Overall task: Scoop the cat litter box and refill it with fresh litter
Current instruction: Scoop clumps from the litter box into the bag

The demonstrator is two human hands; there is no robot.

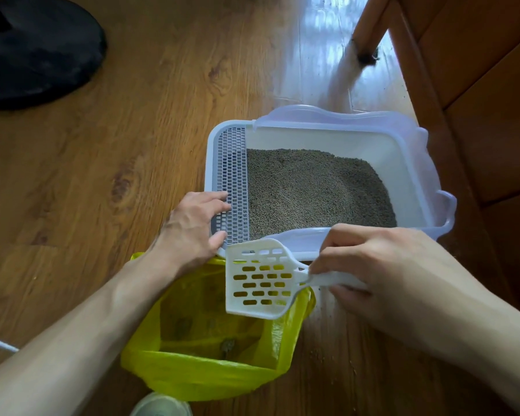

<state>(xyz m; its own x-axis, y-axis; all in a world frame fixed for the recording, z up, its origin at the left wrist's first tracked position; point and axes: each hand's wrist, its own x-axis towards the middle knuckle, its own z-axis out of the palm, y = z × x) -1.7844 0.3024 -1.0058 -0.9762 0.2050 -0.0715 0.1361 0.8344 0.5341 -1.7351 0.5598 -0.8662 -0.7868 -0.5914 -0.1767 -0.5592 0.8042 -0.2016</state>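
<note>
The litter box (327,136) sits on the wooden floor (102,145) right of centre in the frame, its grey litter (312,187) banked toward the lower right wall and thinner toward the top. A grated step (233,181) runs down its left side. The person's left hand (189,229) rests on the lower end of that grate with the fingers nearly straight and the thumb hooked at the box corner, apparently steadying the box. The right hand (370,265) pinches the handle of the white slotted scoop (260,283), which hangs over the open mouth of a yellow bag (198,364) just below the box in the lower middle of the frame. The scoop looks empty, and a few dark clumps lie at the bottom of the bag, so the step in hand seems to be the scooping, at the point where a load is tipped out. A few grains are scattered on the floor to the right of the bag. The next move probably calls for bringing the scoop back over the near wall and sifting through the banked litter; no fresh litter container is in sight yet
</note>
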